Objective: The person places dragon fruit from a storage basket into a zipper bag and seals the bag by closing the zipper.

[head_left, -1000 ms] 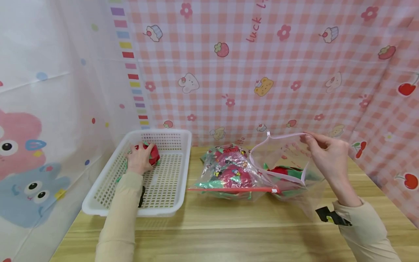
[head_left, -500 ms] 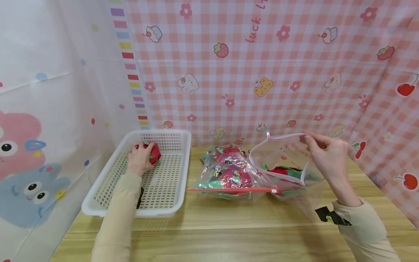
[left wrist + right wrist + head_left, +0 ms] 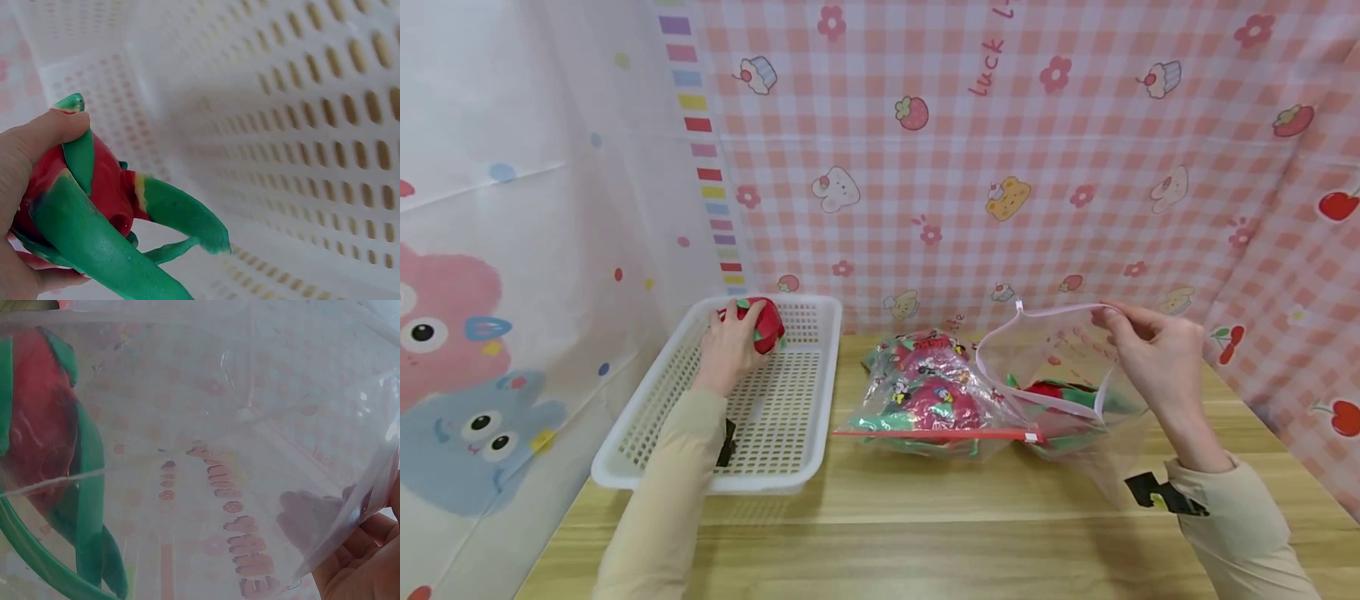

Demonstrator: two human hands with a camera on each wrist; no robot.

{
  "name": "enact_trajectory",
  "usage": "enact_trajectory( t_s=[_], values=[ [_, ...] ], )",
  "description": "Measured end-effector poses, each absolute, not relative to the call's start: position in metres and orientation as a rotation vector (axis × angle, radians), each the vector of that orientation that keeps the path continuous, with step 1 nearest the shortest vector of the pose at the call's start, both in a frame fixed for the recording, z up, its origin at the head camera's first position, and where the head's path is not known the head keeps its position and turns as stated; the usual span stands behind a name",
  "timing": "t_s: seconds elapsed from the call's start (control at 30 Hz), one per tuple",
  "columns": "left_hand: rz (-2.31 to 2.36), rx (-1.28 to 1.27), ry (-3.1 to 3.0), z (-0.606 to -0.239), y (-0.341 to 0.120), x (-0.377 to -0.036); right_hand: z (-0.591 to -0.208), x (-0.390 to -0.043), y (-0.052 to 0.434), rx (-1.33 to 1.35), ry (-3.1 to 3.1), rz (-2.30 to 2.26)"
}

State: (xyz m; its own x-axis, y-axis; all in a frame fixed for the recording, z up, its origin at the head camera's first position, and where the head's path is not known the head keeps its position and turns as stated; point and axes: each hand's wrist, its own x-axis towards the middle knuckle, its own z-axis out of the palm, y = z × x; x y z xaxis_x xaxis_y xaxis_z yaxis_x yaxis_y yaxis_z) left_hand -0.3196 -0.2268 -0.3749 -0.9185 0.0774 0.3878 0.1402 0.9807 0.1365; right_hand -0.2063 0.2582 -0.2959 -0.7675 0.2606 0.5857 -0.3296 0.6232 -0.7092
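Left hand [image 3: 727, 346]: I grip the toy [image 3: 762, 323] over the basket [image 3: 790, 467], at 9 o'clock.
Right hand [image 3: 1153, 354]: I pinch the open bag [image 3: 1060, 375] rim, at 3 o'clock.
Writing: "luck" on the backdrop [image 3: 992, 67], at 12 o'clock.

Red toy fruit with green leaves [image 3: 762, 321] lifted above white basket [image 3: 790, 450], clear zip bag [image 3: 1052, 367] held open, upright on table

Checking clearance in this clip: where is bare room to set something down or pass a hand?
Bare wood runs along the table's near edge between both sleeves. The basket floor beside the left hand, which holds the red-green toy, is bare. Crowded: the sealed bag against the open bag in the right hand's grip.
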Motion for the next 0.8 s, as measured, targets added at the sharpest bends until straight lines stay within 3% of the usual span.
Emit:
enact_trajectory(
  t_s=[0.8],
  values=[
    [-0.379, -0.257, -2.431, -0.328, -0.153, -0.277, -0.291, -0.205, 0.256, 0.026, -2.193, 1.130]
  ],
)
